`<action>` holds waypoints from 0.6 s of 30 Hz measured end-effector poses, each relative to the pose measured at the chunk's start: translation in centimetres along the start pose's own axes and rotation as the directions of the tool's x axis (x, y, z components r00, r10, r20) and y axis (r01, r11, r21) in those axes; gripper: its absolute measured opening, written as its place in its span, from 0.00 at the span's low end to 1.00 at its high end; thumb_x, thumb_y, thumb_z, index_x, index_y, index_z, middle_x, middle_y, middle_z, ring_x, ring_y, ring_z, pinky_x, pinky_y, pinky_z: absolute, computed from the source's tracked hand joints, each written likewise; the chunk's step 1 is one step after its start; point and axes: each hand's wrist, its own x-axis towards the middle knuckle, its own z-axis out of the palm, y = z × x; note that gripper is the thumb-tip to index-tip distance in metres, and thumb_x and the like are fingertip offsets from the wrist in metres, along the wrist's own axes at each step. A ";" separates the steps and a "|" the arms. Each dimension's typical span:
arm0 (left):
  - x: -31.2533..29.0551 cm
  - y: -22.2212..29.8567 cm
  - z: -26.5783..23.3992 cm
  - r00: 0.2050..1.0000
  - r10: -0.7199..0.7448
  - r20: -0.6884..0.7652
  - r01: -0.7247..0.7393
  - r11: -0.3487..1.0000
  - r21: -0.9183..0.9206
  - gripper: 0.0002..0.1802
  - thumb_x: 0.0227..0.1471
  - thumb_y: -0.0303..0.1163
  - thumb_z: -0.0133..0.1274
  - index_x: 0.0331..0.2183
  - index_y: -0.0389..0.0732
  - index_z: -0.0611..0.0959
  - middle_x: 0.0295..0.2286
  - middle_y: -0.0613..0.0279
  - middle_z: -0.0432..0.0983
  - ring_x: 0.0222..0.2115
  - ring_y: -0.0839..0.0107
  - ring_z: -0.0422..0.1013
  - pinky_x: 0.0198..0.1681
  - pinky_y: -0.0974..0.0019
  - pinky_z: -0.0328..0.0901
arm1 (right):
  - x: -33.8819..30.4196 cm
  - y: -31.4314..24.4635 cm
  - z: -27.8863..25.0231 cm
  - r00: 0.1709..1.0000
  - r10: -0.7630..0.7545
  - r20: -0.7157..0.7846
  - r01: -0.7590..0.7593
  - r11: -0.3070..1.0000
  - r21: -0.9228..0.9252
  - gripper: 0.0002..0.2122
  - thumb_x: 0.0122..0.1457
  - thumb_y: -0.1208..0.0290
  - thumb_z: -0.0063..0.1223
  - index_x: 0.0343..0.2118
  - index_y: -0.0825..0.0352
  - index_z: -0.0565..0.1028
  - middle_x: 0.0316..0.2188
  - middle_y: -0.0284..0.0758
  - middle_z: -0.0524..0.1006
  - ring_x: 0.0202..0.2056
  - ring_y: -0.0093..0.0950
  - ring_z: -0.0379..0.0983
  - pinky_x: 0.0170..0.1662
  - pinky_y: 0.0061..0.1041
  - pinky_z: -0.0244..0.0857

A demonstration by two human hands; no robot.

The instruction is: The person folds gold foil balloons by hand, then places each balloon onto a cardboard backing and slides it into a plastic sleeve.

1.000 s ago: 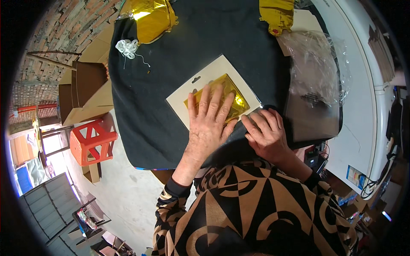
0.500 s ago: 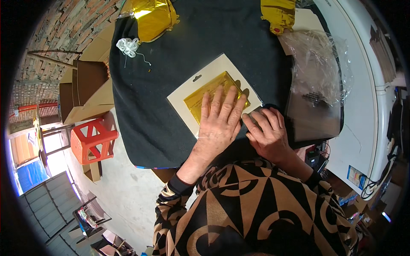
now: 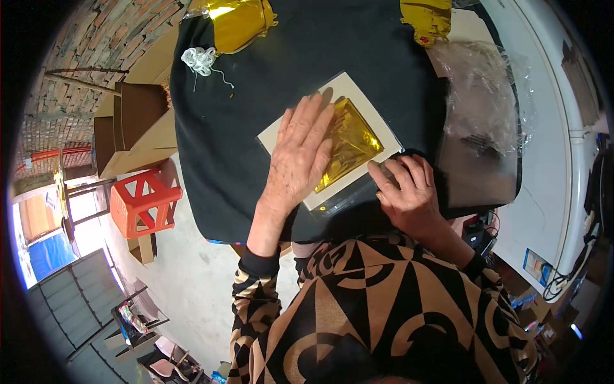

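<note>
A pale card (image 3: pixel 346 86) with a folded gold foil packet (image 3: pixel 358 142) on its front lies tilted on the black cloth. Around it is a clear plastic sleeve (image 3: pixel 348 201), whose flap shows as a shiny strip along the near edge. My left hand (image 3: pixel 299 150) rests flat over the card's left part, fingers stretched out and covering part of the foil. At the near right corner, my right hand (image 3: pixel 407 187) has curled fingers, with thumb and forefinger at the sleeve's edge; its fingertips are partly hidden.
White string (image 3: pixel 199 61) lies bunched at the far left, near gold foil pieces (image 3: pixel 242 25). Another gold piece (image 3: pixel 427 19) is at the far right. Clear plastic bags (image 3: pixel 480 96) cover the table's right side, beside a white appliance (image 3: pixel 537 83). A red stool (image 3: pixel 146 201) stands left.
My left hand has slid left and away from me across the card, uncovering more of the gold foil. My right hand stays near the corner. The whole view has shifted slightly.
</note>
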 end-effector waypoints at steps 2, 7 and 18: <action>0.1 -0.5 0.2 1.000 0.001 0.017 -0.002 0.999 0.036 0.30 0.66 0.32 0.53 0.68 0.43 0.74 0.71 0.50 0.62 0.73 0.51 0.56 0.76 0.44 0.48 | -0.1 0.1 0.2 1.000 0.000 0.005 0.000 1.000 -0.009 0.25 0.54 0.71 0.64 0.58 0.63 0.81 0.50 0.41 0.78 0.54 0.44 0.72 0.65 0.50 0.64; -0.2 -1.0 1.3 0.998 0.007 0.067 -0.018 0.984 0.175 0.30 0.73 0.44 0.47 0.70 0.47 0.71 0.72 0.54 0.61 0.73 0.54 0.55 0.77 0.42 0.45 | -0.4 0.1 0.4 1.000 -0.009 0.029 0.009 1.000 -0.015 0.25 0.55 0.70 0.64 0.59 0.62 0.81 0.52 0.43 0.76 0.56 0.45 0.69 0.65 0.52 0.63; -0.2 -1.5 0.8 0.998 -0.051 0.032 0.051 0.999 0.006 0.31 0.75 0.46 0.42 0.71 0.43 0.69 0.71 0.51 0.60 0.73 0.52 0.56 0.77 0.43 0.44 | 0.3 -1.0 -0.3 0.995 -0.003 0.096 0.002 1.000 0.007 0.27 0.55 0.66 0.67 0.60 0.65 0.80 0.54 0.42 0.76 0.57 0.43 0.69 0.63 0.51 0.62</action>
